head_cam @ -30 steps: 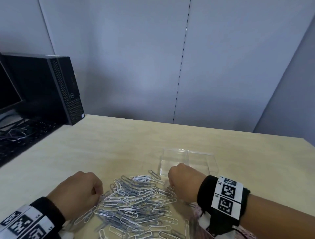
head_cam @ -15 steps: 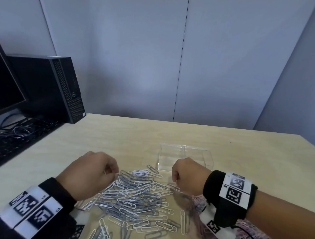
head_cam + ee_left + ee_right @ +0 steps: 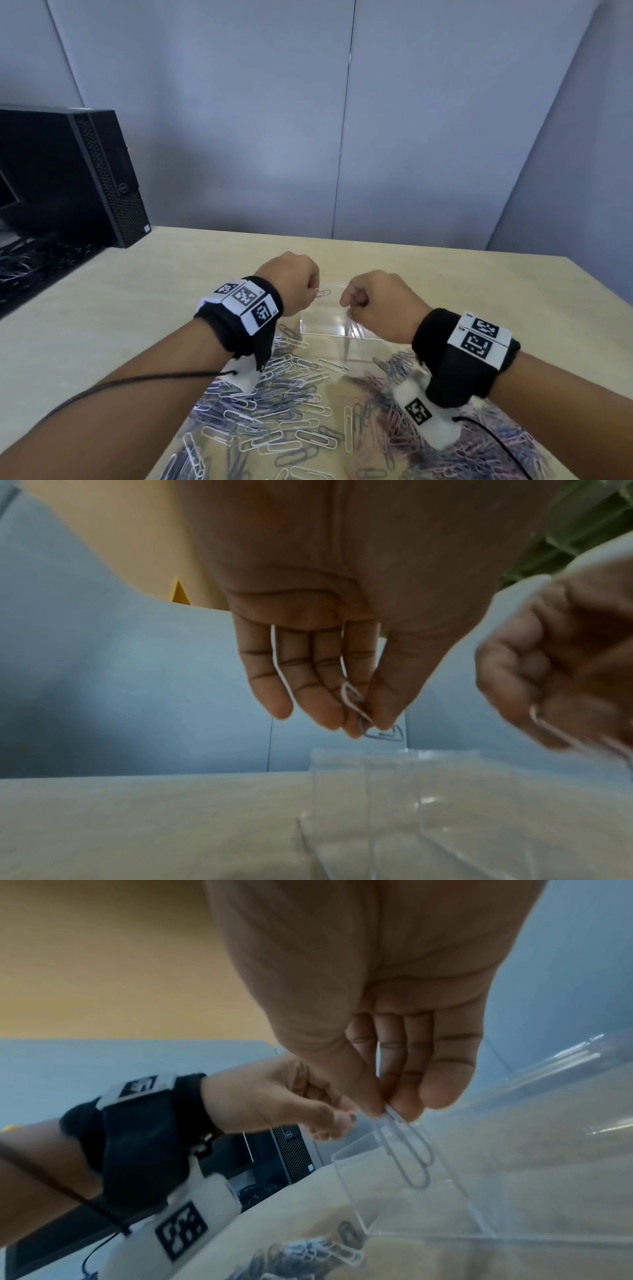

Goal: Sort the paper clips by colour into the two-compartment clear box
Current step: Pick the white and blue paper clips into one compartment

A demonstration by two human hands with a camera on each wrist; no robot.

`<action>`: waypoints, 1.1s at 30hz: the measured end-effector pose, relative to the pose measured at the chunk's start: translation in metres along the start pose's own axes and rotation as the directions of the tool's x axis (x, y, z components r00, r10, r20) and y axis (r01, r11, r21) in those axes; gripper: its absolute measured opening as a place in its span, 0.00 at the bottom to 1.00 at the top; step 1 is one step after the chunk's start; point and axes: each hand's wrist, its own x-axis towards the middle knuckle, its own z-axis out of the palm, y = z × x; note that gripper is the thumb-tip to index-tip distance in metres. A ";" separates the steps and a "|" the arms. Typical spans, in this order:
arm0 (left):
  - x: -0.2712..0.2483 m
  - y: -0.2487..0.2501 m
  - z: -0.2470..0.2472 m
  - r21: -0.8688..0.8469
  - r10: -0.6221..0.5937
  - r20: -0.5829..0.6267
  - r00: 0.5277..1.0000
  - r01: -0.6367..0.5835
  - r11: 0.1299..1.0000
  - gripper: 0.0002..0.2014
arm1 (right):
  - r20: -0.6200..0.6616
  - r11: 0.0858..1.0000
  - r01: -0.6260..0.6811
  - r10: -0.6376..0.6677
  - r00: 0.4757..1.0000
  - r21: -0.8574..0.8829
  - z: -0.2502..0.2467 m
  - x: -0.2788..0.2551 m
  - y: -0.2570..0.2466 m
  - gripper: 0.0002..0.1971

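Observation:
The clear two-compartment box [image 3: 322, 323] stands on the pale wooden table beyond a spread of loose paper clips [image 3: 284, 404], white and blue-grey at left, pinkish [image 3: 462, 448] at right. My left hand [image 3: 313, 292] hovers over the box's left end and pinches paper clips [image 3: 322, 293]; in the left wrist view they are a white clip [image 3: 352, 699] and a bluish one, above the box [image 3: 394, 804]. My right hand [image 3: 346, 304] hovers over the box's right part and pinches a pale clip [image 3: 409, 1153] that hangs down over the box's wall [image 3: 352, 1199].
A black computer tower [image 3: 106, 178] stands at the back left with tangled cables [image 3: 30, 260] beside it. Grey partition walls [image 3: 342, 137] close off the back and right. Bare table [image 3: 496, 294] stretches beyond and to the right of the box.
Both hands have lifted off the clip pile and moved forward and up to hover over the box, each holding clips. The head view has tilted down.

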 end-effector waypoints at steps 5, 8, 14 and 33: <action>0.002 0.000 0.016 0.013 0.009 0.029 1.000 -0.009 1.000 0.06 | -0.127 0.996 -0.019 0.029 0.992 0.085 -0.003 0.020 -0.001 0.08; -0.007 -0.003 0.014 -0.057 0.011 -0.055 0.998 -0.014 0.998 0.07 | -0.183 0.993 -0.027 0.047 0.982 0.111 0.000 0.031 0.001 0.09; -0.058 -0.015 -0.001 -0.116 -0.002 -0.087 0.996 -0.008 0.993 0.06 | -0.204 1.000 0.012 -0.007 0.979 0.019 0.012 0.047 0.004 0.10; -0.232 -0.079 -0.015 -0.014 -0.330 0.215 0.919 0.341 0.940 0.06 | 0.282 0.761 0.572 -0.502 0.818 -0.306 0.028 -0.094 -0.017 0.09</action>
